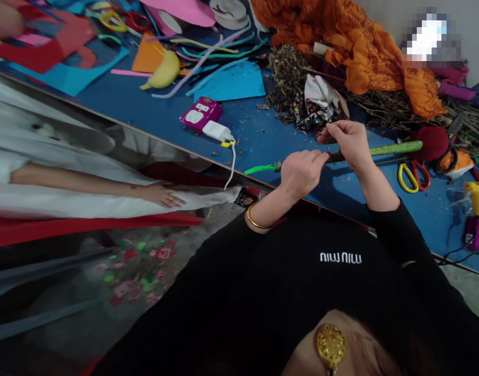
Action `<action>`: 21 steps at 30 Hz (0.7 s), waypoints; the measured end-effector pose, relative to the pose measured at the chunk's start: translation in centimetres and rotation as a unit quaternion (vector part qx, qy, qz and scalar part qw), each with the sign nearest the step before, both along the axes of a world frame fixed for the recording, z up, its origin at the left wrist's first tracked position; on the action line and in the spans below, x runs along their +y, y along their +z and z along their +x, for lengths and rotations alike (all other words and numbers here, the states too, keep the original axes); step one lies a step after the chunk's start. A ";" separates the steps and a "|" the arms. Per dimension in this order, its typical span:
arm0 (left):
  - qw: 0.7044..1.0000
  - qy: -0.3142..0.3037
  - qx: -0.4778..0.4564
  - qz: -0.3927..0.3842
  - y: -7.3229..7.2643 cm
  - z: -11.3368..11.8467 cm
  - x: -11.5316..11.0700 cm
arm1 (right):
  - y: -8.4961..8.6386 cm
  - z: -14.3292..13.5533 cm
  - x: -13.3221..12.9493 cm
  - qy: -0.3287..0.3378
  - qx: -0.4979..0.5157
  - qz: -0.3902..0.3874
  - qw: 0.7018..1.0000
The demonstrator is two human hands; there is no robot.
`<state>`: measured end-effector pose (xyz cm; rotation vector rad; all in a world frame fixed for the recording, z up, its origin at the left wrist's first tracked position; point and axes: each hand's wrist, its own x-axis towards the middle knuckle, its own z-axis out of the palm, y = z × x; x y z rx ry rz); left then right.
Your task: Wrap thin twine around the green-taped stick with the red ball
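My left hand is closed around a long, slim green rod held above the table's near edge. Bright green strands stick out of the rod's left end. Where the rod's right end stops, a dark red ball shows; whether they are joined I cannot tell. My right hand is over the middle of the rod, thumb and forefinger pinched together. A small brownish bit shows by those fingertips, too unclear to name. Just beyond lies a bundle of patterned cloth.
Dried plant stems and an orange cloth lie at the back. Scissors and a yellow glue gun are at right. A purple power strip with a white plug stands left. Another person's hand rests on white fabric.
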<state>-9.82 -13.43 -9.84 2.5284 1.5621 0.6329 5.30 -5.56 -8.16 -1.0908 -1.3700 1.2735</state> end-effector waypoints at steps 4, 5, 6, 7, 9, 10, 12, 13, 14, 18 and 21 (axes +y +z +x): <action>1.000 0.006 -0.011 -0.004 -0.3 0.1 0.1 | 0.4 0.3 -0.3 0.010 -0.010 -0.007 1.000; 1.000 0.010 -0.019 -0.007 -0.5 0.0 0.1 | 0.6 0.6 -0.4 0.015 -0.017 -0.008 1.000; 0.999 0.015 -0.030 -0.010 -0.6 -0.1 0.2 | 0.9 1.1 -0.5 0.018 -0.026 -0.008 0.999; 0.999 0.020 -0.044 -0.014 -0.6 -0.3 0.3 | 1.3 1.8 -0.6 0.019 -0.035 -0.007 0.999; 0.996 0.033 -0.074 -0.024 -0.3 -1.0 0.5 | 2.0 4.0 -0.8 0.014 -0.053 -0.010 0.998; 0.995 0.041 -0.086 -0.030 0.0 -1.4 0.6 | 2.4 5.4 -0.9 0.013 -0.062 -0.014 0.998; 0.992 0.060 -0.100 -0.043 0.7 -2.5 0.7 | 3.4 8.9 -1.1 0.018 -0.077 -0.026 0.996; 0.991 0.071 -0.105 -0.048 1.1 -3.1 0.7 | 3.9 10.8 -1.1 0.025 -0.082 -0.031 0.996; 0.989 0.079 -0.110 -0.051 1.5 -3.7 0.7 | 4.4 12.7 -1.1 0.035 -0.086 -0.037 0.995; 0.984 0.095 -0.139 -0.064 2.3 -5.7 0.8 | 6.6 18.7 -1.2 -0.042 -0.034 -0.026 0.998; 0.979 0.099 -0.161 -0.073 2.2 -6.9 1.0 | 7.9 21.0 -1.0 -0.192 -0.013 0.007 0.981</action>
